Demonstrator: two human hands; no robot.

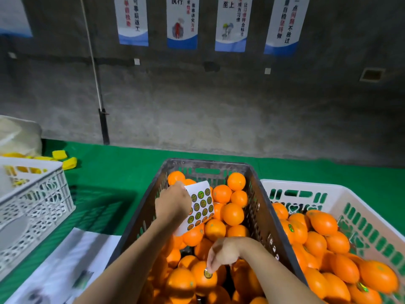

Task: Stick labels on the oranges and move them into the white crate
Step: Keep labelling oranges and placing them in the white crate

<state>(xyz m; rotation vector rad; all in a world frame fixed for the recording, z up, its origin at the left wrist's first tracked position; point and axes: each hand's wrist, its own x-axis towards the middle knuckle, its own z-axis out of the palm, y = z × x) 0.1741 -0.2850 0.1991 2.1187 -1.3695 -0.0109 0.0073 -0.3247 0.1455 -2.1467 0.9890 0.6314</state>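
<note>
Round label point(208, 273): gold-green, sitting on top of an orange point(200, 286) at 6 o'clock in the dark crate point(260, 207), under the fingertips.
Right hand point(223, 252): fingers curled downward, pinching that label against the fruit.
Left hand point(173, 202): at the dark crate's 10 o'clock, closed round the edge of a label sheet point(200, 207) that shows rows of stickers.
White crate point(306, 185): at 3 o'clock, just beside the dark crate, heaped with oranges, some labelled.
Surroundings: green mat point(109, 172); second white crate point(32, 194) at 9 o'clock.
</note>
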